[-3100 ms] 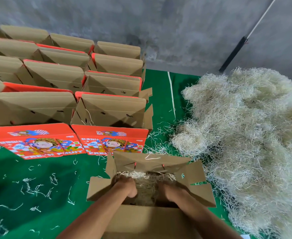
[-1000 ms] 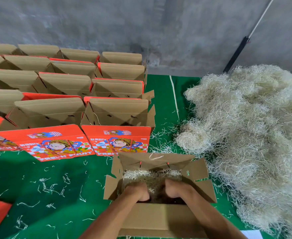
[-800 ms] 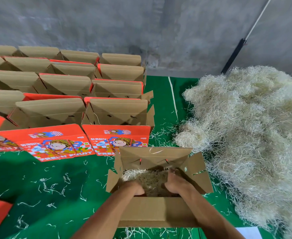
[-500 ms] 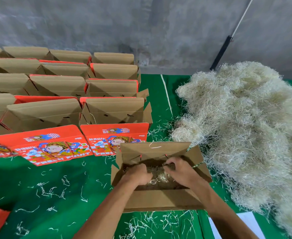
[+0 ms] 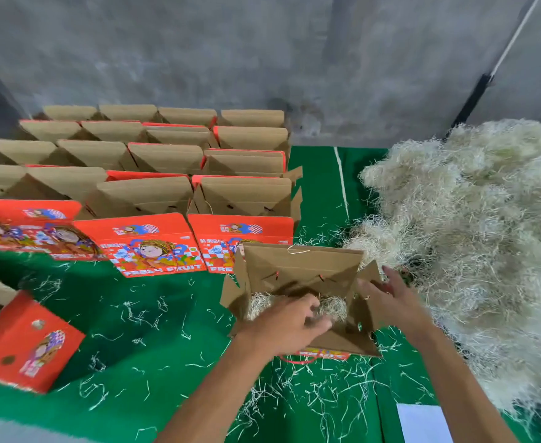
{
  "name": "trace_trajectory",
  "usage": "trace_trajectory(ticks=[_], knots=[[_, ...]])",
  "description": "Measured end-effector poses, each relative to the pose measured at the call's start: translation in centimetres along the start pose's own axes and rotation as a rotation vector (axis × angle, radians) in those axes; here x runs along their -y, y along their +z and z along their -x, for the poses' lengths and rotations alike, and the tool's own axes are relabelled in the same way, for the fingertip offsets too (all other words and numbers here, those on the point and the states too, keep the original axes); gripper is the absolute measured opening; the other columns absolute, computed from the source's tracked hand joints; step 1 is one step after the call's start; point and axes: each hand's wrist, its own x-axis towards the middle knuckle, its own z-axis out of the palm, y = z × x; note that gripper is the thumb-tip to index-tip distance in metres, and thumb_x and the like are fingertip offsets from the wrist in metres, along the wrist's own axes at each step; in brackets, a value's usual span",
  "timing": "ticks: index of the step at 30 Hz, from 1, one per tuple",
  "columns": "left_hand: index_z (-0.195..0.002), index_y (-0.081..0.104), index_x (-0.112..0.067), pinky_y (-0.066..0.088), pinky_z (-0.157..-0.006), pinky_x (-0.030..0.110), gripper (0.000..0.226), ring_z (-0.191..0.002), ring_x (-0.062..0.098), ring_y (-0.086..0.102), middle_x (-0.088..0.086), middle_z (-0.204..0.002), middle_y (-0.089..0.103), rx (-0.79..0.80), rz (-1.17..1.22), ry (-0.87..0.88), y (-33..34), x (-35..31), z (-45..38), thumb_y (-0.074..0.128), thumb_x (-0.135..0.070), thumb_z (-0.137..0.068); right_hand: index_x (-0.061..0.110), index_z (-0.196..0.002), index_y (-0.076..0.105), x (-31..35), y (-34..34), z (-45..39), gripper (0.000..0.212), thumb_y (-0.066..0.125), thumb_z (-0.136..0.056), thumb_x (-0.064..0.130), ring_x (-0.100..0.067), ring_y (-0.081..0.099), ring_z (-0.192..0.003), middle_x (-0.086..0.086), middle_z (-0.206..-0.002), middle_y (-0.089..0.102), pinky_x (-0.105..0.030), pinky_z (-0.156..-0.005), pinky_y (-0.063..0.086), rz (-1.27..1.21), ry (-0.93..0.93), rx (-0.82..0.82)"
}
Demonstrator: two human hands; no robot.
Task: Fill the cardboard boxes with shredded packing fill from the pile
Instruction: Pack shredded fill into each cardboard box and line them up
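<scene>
The open cardboard boxes [image 5: 167,161] are plain brown inside, with red-orange outer faces [image 5: 154,241] that carry a multicoloured cartoon figure, a blue-and-white checked patch and white "FRESH FRUIT" lettering. The shredded packing fill [image 5: 473,225] is pale straw-beige, and loose strands [image 5: 141,314] of it show off-white against the solid dark green table cover [image 5: 173,372], which bears one thin white line [image 5: 342,187]. The wall [image 5: 231,59] behind is mottled grey.

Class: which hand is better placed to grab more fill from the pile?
The right hand: it reaches open toward the pile, while the left hand sits over the box.
</scene>
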Motion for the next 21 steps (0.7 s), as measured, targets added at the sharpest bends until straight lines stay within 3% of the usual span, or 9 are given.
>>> trace_trajectory(ticks=[3,6,9,11,13,15,18,21], knots=[[-0.134,0.042,-0.040,0.040,-0.104,0.045,0.061,-0.111,0.007,0.057,-0.012,-0.138,0.056,-0.103,-0.166,-0.052,1.0,0.6,2.4,0.037,-0.079,-0.088,0.043,-0.144,0.038,0.2,1.2,0.0,0.073,0.068,-0.081,0.063,-0.030,0.054,-0.122,0.002,-0.132,0.055,-0.066,-0.105,0.039,-0.212,0.110,0.164],[-0.131,0.042,-0.046,0.036,-0.104,0.042,0.073,-0.105,0.007,0.057,-0.018,-0.125,0.060,-0.098,-0.177,-0.107,1.5,1.6,4.3,0.041,-0.091,-0.073,0.054,-0.148,0.027,0.8,2.6,0.0,0.057,0.051,-0.097,0.059,-0.019,0.042,-0.129,0.016,-0.132,0.044,-0.063,-0.114,0.026,-0.107,-0.024,0.203],[-0.129,0.046,-0.048,0.037,-0.098,0.037,0.067,-0.101,0.004,0.051,-0.020,-0.123,0.058,-0.131,-0.161,-0.138,1.4,2.3,5.4,0.058,-0.081,-0.073,0.051,-0.147,0.030,1.5,3.8,0.2,0.059,0.047,-0.093,0.069,-0.018,0.050,-0.122,0.016,-0.130,0.051,-0.060,-0.113,0.031,-0.034,-0.093,0.200],[-0.127,0.054,-0.043,0.034,-0.097,0.034,0.044,-0.095,0.003,0.049,-0.018,-0.118,0.062,-0.243,-0.199,-0.122,1.3,2.6,5.9,0.063,-0.058,-0.087,0.049,-0.140,0.038,1.8,4.6,0.1,0.056,0.049,-0.089,0.072,-0.017,0.062,-0.101,0.013,-0.114,0.061,-0.053,-0.099,0.047,0.011,-0.099,0.182],[-0.123,0.063,-0.037,0.030,-0.101,0.031,0.029,-0.092,0.003,0.050,-0.016,-0.113,0.067,-0.343,-0.256,-0.113,1.1,2.9,6.3,0.062,-0.037,-0.094,0.047,-0.136,0.041,1.9,5.6,-0.2,0.049,0.050,-0.092,0.066,-0.020,0.067,-0.092,-0.001,-0.109,0.068,-0.038,-0.075,0.056,0.024,-0.082,0.195],[-0.119,0.067,-0.035,0.029,-0.107,0.031,0.028,-0.096,0.005,0.055,-0.015,-0.111,0.070,-0.410,-0.297,-0.150,0.7,3.4,6.8,0.060,-0.025,-0.094,0.045,-0.136,0.043,2.1,7.0,-0.4,0.043,0.051,-0.096,0.059,-0.017,0.065,-0.088,-0.011,-0.106,0.069,-0.033,-0.069,0.054,0.026,-0.055,0.191],[-0.114,0.070,-0.034,0.033,-0.112,0.038,0.031,-0.102,0.011,0.058,-0.012,-0.106,0.070,-0.461,-0.334,-0.258,-0.7,5.2,8.2,0.062,-0.018,-0.090,0.033,-0.150,0.036,2.8,10.5,-0.5,0.056,0.050,-0.099,0.053,-0.004,0.055,-0.075,0.011,-0.090,0.059,-0.022,-0.053,0.046,0.017,-0.037,0.194],[-0.117,0.069,-0.037,0.007,-0.121,0.041,0.036,-0.111,0.009,0.057,-0.014,-0.113,0.069,-0.498,-0.344,-0.368,-2.7,7.9,10.2,0.063,-0.017,-0.088,0.019,-0.137,0.049,4.0,14.6,-0.2,0.048,0.050,-0.101,0.050,-0.007,0.052,-0.066,0.006,-0.080,0.056,-0.022,-0.053,0.041,0.006,-0.030,0.231]])
